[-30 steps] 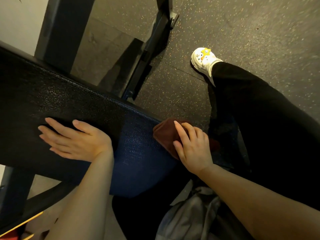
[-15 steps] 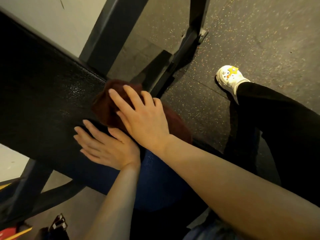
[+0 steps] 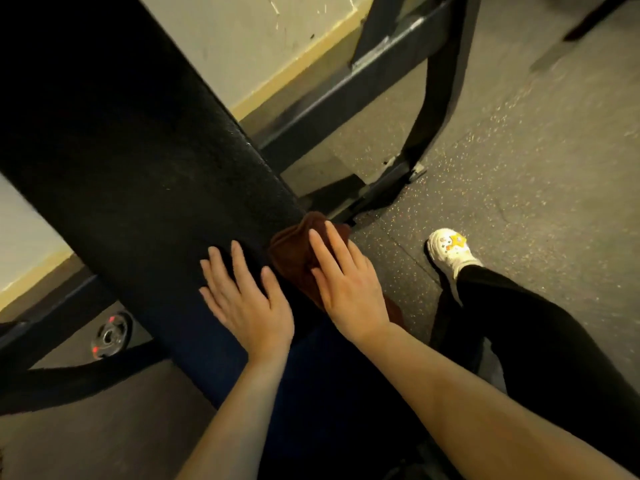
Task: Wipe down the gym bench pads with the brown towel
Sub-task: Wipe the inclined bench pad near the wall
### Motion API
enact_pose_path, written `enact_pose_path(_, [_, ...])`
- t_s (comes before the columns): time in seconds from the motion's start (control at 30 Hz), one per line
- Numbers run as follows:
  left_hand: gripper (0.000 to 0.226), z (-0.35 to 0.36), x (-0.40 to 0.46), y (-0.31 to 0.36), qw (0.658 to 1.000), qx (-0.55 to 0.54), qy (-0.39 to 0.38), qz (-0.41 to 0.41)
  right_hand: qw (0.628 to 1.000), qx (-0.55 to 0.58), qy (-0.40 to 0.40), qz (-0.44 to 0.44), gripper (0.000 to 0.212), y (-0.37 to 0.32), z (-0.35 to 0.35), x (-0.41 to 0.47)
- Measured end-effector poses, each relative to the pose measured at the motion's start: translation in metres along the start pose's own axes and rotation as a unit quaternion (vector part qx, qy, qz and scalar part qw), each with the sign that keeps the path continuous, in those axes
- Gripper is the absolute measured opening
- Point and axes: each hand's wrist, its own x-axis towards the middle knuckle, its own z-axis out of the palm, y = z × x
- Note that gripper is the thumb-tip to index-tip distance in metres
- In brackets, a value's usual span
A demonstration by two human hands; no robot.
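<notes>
Closest in, two bare forearms reach forward from the bottom of the view over a bench whose near part is covered in dark blue padding (image 3: 221, 344). The left hand (image 3: 247, 299) lies flat on the bench, palm down, its fingers straight and slightly spread, the fingertips reaching onto the black pad (image 3: 131, 161) just past the blue section. Just beside it, the right hand (image 3: 346, 282) presses down on the brown towel (image 3: 294, 258) with its fingers straight and close together; none of them curl round the cloth. The towel is bunched up at the right edge of the black pad, partly hanging over that edge, and a little of it shows below the right wrist as well. The two hands are near each other but not touching. To the right, a leg in black trousers (image 3: 540, 341) stretches out to a white clog (image 3: 450, 251) with small coloured charms on top, planted on the speckled rubber floor (image 3: 519, 168). To the left, under the bench, a small round weight plate (image 3: 109, 336) with red marks lies on the floor between dark frame bars. The black pad runs away and up to the left, wide and textured, filling much of the upper left. Beyond it, a dark metal frame (image 3: 349, 84) with a curved upright stands on the floor, and behind that a pale wall (image 3: 259, 32) meets the floor along a yellowish strip.
</notes>
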Motion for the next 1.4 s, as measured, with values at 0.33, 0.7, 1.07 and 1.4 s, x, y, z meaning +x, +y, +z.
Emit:
enact_pose_path(0.33, [0.055, -0.043, 0.113, -0.066, 0.995, 0.059, 0.085, -0.012, 0.964, -0.164, 0.029, -0.209, 0.053, -0.071, -0.010, 0.133])
enact_pose_path(0.7, [0.055, -0.030, 0.113, -0.069, 0.986, 0.097, 0.137, 0.007, 0.935, -0.208, 0.076, -0.277, 0.054, -0.159, -0.019, 0.280])
enact_pose_path(1.07, [0.059, -0.031, 0.116, -0.072, 0.989, 0.079, 0.124, 0.006, 0.892, -0.260, 0.044, -0.366, 0.055, -0.242, -0.028, 0.388])
enact_pose_path(1.4, [0.056, -0.035, 0.117, -0.073, 0.992, 0.054, 0.118, -0.009, 0.808, -0.271, -0.015, -0.523, 0.051, -0.324, 0.037, 0.348])
